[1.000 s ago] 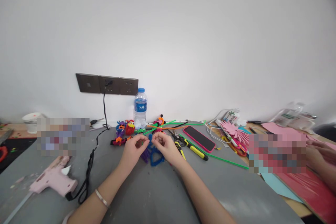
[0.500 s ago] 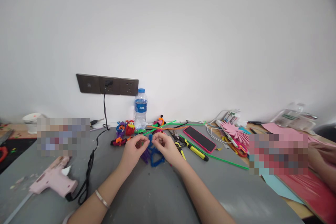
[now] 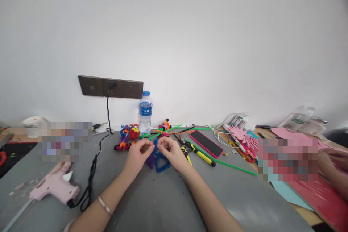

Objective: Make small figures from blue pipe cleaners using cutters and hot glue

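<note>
A bent blue pipe cleaner [image 3: 162, 168] hangs below my fingertips, its lower part shaped into a loop and its upper end between both hands. My left hand [image 3: 139, 153] is closed in a pinch at the left side of that upper end. Opposite it, my right hand [image 3: 170, 152] pinches the blue piece from the right. Fingers partly hide the exact grip points. A purple fuzzy piece [image 3: 150, 161] shows just below my left hand. Behind the hands sit small pipe cleaner figures, a purple one [image 3: 124, 133] and a red one [image 3: 134, 131].
Pliers with yellow and black handles [image 3: 202, 155], a pink-edged phone [image 3: 206, 143] and green pipe cleaners [image 3: 236, 167] lie to the right. A water bottle [image 3: 146, 112] stands by the wall. At left is a pink glue gun [image 3: 56, 185] with a black cord. Another person's hand [image 3: 333, 161] is far right.
Both hands hold nearly the same pose around the blue pipe cleaner. The whole view has shifted very slightly. At far right, the other person's hand has moved a little.
</note>
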The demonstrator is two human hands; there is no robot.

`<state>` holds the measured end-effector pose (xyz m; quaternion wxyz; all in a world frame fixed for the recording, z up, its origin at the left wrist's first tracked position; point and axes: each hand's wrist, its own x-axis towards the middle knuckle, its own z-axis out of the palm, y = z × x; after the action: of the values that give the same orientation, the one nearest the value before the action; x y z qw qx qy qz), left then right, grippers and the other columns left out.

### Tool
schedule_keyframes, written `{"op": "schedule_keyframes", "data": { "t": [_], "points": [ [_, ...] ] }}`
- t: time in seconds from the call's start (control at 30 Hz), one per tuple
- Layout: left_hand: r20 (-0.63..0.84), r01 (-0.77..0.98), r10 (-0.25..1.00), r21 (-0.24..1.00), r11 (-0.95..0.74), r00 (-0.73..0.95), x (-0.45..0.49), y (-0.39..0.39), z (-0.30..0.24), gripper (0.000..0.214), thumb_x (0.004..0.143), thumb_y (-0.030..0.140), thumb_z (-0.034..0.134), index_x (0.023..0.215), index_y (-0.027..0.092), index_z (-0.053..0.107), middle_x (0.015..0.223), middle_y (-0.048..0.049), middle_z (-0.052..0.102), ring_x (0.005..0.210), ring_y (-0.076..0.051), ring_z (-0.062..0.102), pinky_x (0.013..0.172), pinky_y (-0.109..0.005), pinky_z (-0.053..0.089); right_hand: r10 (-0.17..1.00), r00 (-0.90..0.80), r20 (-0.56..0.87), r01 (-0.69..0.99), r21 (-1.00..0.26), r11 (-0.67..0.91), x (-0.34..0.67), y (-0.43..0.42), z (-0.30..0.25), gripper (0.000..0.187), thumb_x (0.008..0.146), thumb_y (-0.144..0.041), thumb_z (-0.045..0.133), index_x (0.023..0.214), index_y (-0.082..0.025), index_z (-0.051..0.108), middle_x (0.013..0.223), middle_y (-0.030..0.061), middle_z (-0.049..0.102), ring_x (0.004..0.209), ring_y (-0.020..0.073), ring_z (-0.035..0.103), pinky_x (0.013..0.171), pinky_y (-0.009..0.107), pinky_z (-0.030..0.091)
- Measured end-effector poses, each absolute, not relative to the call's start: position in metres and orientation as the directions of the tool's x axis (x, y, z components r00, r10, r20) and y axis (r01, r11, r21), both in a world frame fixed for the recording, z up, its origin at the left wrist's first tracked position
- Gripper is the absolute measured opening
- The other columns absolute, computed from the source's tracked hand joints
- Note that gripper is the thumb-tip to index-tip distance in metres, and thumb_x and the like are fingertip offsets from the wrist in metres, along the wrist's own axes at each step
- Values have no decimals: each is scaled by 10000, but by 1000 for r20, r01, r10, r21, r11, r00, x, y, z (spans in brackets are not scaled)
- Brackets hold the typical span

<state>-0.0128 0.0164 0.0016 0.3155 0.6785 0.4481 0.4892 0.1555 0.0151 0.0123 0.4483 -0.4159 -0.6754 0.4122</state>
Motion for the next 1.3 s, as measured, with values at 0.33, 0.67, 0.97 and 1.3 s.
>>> {"op": "schedule_keyframes", "data": {
  "t": [0.33, 0.67, 0.97, 1.3],
  "points": [
    [373, 290, 919, 873, -393, 124, -13, 17, 1, 198, 777, 339, 584, 708, 164, 647, 637, 4, 595, 546, -123, 468, 544, -238, 375, 929, -252, 272, 208, -922, 326, 156, 16, 10, 181, 833, -352, 559, 789, -177, 549, 598, -56, 404, 540, 112, 369, 537, 241, 295],
    [381, 297, 916, 867, -401, 124, -13, 16, 2, 189, 783, 334, 590, 712, 168, 646, 629, 11, 589, 548, -123, 466, 544, -238, 371, 929, -250, 273, 197, -925, 325, 155, 15, 13, 195, 828, -370, 563, 778, -183, 540, 596, -57, 388, 537, 113, 357, 534, 241, 291],
    [379, 302, 918, 867, -397, 121, -13, 18, -1, 184, 786, 325, 589, 716, 166, 649, 636, 8, 600, 545, -119, 471, 542, -234, 379, 929, -256, 267, 197, -927, 321, 156, 16, 11, 210, 834, -386, 571, 780, -186, 543, 598, -59, 392, 537, 112, 361, 535, 241, 296],
    [393, 315, 912, 856, -410, 120, -13, 16, 4, 183, 791, 327, 596, 712, 172, 654, 634, 4, 615, 542, -126, 488, 538, -237, 395, 927, -255, 274, 192, -926, 326, 156, 16, 11, 205, 840, -380, 570, 783, -185, 544, 601, -55, 395, 540, 112, 366, 539, 242, 304]
  ]
}}
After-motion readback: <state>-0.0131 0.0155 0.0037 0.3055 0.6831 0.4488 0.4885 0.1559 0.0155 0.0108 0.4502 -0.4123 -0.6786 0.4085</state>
